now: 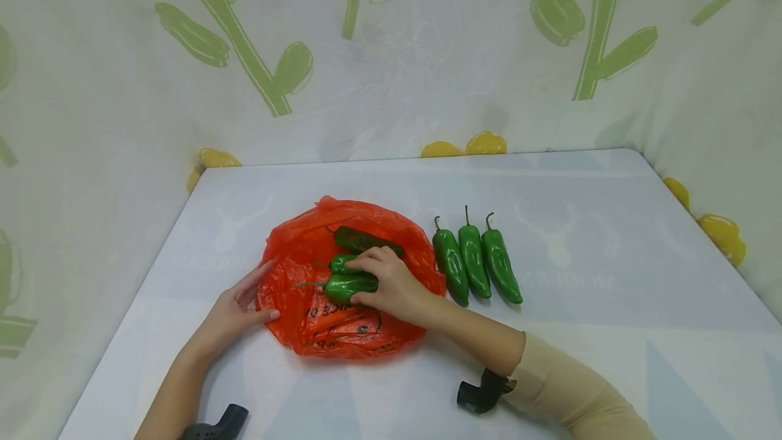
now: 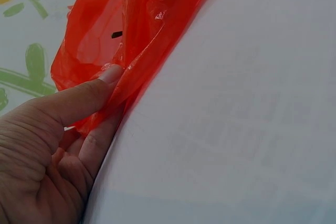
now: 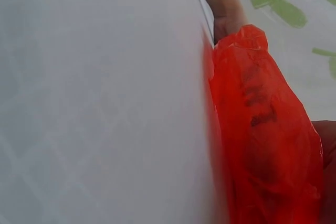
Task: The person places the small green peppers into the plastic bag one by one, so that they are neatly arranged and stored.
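Note:
A red plastic bag with dark printing lies spread open on the table, with three green chili peppers inside. My left hand is at the bag's left rim; in the left wrist view, its thumb and fingers pinch the red film. Inside the bag, my right hand curls over the nearest green chili pepper, thumb on its near side. Its fingers also overlap the middle pepper, while the far pepper lies just beyond them. In the right wrist view, the bag's side hides most of this hand.
Three more green chili peppers lie side by side on the white table, right of the bag, stems pointing away. Behind the table hangs a pale backdrop with green leaf patterns. A black wrist mount sits at the right forearm.

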`<state>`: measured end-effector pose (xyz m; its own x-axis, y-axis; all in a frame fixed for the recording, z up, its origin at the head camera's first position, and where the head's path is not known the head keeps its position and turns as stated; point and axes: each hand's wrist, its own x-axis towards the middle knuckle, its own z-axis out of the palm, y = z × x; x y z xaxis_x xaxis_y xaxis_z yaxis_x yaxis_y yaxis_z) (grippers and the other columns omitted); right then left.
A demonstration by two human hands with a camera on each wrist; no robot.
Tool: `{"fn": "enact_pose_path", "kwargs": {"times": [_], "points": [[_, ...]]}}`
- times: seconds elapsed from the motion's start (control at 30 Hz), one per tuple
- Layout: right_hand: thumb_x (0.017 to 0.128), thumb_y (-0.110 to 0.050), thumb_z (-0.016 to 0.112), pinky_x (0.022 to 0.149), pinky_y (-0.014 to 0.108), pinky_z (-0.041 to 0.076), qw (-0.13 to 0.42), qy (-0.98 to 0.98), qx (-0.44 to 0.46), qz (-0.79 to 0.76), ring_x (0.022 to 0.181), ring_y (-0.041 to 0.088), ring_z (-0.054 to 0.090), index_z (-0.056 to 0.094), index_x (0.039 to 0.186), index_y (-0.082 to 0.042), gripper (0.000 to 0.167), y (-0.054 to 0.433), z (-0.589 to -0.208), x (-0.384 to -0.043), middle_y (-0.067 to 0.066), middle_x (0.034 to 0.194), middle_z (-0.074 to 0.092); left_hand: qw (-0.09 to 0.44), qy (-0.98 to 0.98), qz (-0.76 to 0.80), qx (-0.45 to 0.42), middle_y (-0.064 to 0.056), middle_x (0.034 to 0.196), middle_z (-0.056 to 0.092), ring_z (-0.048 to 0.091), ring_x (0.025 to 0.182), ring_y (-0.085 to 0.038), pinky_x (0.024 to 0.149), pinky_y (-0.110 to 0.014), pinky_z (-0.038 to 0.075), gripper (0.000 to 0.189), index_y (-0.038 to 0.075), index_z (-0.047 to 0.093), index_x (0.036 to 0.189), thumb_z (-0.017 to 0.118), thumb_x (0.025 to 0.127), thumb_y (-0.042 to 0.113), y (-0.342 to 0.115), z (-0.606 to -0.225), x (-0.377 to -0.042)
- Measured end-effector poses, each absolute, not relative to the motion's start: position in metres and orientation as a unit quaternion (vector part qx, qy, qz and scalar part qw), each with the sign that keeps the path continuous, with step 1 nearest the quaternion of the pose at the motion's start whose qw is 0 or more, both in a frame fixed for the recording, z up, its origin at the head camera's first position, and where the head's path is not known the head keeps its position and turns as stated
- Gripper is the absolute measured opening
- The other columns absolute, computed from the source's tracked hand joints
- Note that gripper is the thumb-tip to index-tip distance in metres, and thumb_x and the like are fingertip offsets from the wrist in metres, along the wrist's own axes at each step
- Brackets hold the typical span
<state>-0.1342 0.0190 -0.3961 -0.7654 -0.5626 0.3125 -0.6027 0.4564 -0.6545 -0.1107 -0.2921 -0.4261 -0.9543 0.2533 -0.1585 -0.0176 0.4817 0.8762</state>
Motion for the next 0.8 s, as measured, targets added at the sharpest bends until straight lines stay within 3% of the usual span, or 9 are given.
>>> {"fn": "enact_pose_path", "kwargs": {"times": [0.8], "points": [[0.070,-0.014,0.084,0.086,0.031,0.054,0.110,-0.806,0.335,0.475,0.107,0.020,0.055,0.061,0.121,-0.003,0.057,0.044,-0.383,-0.133,0.007,0.115,0.060,0.134,0.851,0.504,0.060,-0.015,0.156,0.022,0.023,0.140,-0.040,0.093,-0.042,0.049,0.081,0.016,0.027,0.150,0.073,0.083,0.020,-0.292,-0.427,-0.110]]}}
